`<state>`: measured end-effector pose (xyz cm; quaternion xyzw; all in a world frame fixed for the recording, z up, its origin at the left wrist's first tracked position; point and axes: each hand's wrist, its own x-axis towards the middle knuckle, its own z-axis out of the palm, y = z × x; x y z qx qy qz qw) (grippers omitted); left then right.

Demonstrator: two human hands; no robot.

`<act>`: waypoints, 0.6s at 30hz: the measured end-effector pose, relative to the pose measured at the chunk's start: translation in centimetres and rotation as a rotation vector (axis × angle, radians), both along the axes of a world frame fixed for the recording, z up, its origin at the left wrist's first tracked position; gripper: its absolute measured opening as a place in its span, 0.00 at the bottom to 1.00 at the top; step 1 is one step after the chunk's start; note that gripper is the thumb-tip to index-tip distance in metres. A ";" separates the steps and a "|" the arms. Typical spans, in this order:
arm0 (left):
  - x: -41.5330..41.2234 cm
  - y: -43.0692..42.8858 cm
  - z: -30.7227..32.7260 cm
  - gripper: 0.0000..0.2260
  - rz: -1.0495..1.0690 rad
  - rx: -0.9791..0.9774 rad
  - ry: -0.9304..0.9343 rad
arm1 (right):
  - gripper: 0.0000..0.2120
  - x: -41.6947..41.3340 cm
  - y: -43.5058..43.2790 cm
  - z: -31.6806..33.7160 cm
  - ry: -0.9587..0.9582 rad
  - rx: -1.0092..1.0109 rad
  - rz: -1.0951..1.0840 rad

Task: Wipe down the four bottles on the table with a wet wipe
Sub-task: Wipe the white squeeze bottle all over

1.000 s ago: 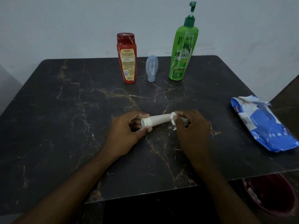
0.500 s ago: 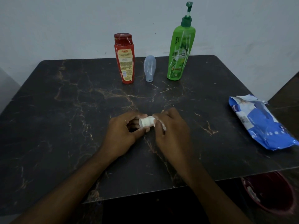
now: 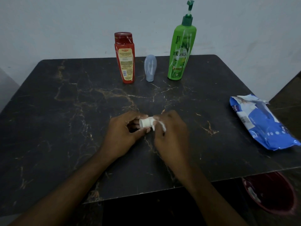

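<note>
My left hand (image 3: pixel 121 133) pinches the cap end of a small white bottle (image 3: pixel 146 122) lying low over the middle of the dark marble table (image 3: pixel 65 111). My right hand (image 3: pixel 171 132) is wrapped round the rest of the bottle with a white wet wipe (image 3: pixel 160 125) bunched in its fingers, so most of the bottle is hidden. At the back stand a red bottle (image 3: pixel 125 58), a small pale grey-blue bottle (image 3: pixel 150 67) upside down on its cap, and a tall green pump bottle (image 3: pixel 180 51).
A blue and white wet wipe pack (image 3: pixel 260 126) lies near the table's right edge. A dark red bin (image 3: pixel 270 193) sits on the floor below the front right corner. A pale wall rises behind the table.
My right hand slid left along the white bottle with the wipe, from its far end to close against my left hand, covering most of the bottle.
</note>
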<state>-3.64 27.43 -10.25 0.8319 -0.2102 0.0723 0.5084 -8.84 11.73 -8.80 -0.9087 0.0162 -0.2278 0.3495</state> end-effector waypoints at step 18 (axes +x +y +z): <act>0.0 0.1 0.2 0.17 -0.016 0.009 0.000 | 0.03 1.5 -5.9 -1.3 0.170 0.597 -0.107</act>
